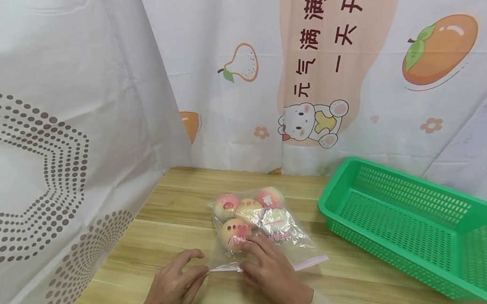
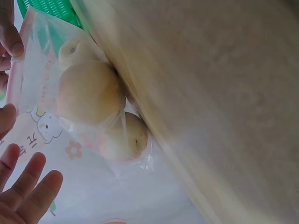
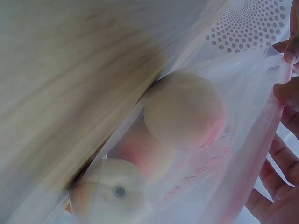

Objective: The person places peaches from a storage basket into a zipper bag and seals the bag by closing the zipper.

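Note:
A clear zip-top bag [image 1: 223, 260] with pink print lies flat on the table, its pink-edged mouth toward me. Several peaches [image 1: 235, 234] are inside, yellowish with pink blush. My left hand [image 1: 172, 281] pinches the left corner of the bag's zip edge between thumb and index finger. Beside it, my right hand [image 1: 267, 269] grips the same edge nearer its middle, thumb and fingers on the strip. In the right wrist view, the peaches [image 3: 184, 109] show through the plastic, below the right hand's thumb [image 3: 287, 93]. The left wrist view also shows the bag's pink strip [image 2: 21, 70].
A green plastic basket [image 1: 393, 249] with perforated sides stands on the right of the wooden table [image 1: 171, 213]. Behind the table hangs a printed cloth [image 1: 238, 104], and a dotted white cloth [image 1: 113, 129] borders the left side.

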The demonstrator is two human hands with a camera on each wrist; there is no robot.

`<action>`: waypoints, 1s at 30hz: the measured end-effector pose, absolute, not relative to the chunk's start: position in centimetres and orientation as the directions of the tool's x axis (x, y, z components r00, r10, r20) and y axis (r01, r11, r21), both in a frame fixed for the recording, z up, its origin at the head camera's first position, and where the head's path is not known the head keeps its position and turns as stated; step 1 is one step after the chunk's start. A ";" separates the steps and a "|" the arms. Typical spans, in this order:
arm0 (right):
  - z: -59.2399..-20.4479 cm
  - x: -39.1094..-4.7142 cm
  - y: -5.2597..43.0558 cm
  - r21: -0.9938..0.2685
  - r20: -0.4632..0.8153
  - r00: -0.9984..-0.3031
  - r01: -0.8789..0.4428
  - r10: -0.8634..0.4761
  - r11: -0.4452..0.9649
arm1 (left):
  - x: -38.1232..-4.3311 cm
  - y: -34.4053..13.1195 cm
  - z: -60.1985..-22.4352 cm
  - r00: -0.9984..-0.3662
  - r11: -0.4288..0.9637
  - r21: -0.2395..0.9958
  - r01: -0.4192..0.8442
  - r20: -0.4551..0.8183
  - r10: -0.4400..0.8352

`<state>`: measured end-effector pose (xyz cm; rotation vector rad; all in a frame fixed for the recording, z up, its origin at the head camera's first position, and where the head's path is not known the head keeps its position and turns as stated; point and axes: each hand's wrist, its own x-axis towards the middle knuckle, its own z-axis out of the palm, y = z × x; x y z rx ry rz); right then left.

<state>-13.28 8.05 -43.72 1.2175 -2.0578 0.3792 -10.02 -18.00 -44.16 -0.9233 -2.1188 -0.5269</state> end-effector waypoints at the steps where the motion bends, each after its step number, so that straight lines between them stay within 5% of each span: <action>1: -43.7 -13.3 8.1 0.096 0.699 -0.309 -0.853 -0.644 0.513 | -10.0 -18.0 -44.1 -0.461 0.660 0.065 0.748 0.767 0.446; 30: -43.7 -13.7 8.2 0.134 0.724 -0.265 -0.852 -0.637 0.506 | -10.7 -17.4 -43.0 -0.488 0.630 0.081 0.773 0.710 0.508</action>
